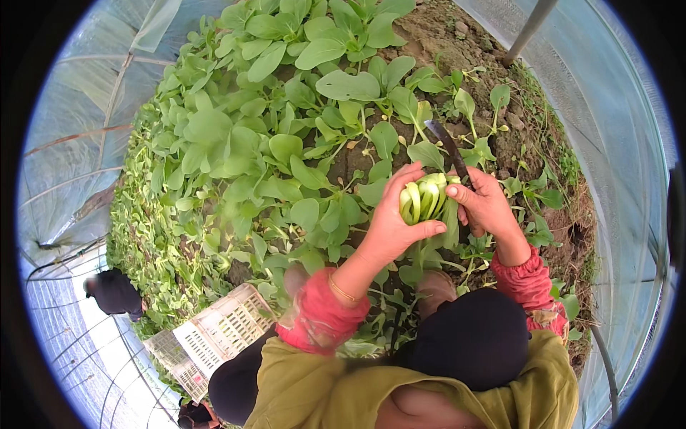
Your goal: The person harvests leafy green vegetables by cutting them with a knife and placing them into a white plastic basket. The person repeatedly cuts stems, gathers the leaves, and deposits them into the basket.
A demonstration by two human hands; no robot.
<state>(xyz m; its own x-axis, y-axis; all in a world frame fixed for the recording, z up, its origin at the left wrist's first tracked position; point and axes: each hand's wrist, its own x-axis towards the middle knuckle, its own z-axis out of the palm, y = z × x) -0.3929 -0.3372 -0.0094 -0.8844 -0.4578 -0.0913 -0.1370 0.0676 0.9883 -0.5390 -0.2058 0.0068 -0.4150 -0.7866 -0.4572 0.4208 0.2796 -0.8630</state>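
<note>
My left hand [399, 206] wraps around a bunch of leafy greens [426, 198], its pale cut stalk ends facing up and its leaves hanging below. Against the bunch's other side rests my right hand [485, 204], its thumb on the stalks. A dark curved sickle knife [450, 147] is held in that same hand, its blade pointing up and away beyond the fingers. Part of the handle is hidden by the right fingers. Both hands are above the growing plants, in front of my bent knees.
Rows of leafy green plants [214, 139] spread ahead and left, with bare soil [498, 115] at right. White plastic crates [230, 322] stand at lower left. A person in dark clothing [113, 292] is farther off. Plastic greenhouse sheeting [605, 134] and a metal pole [528, 32] border the right.
</note>
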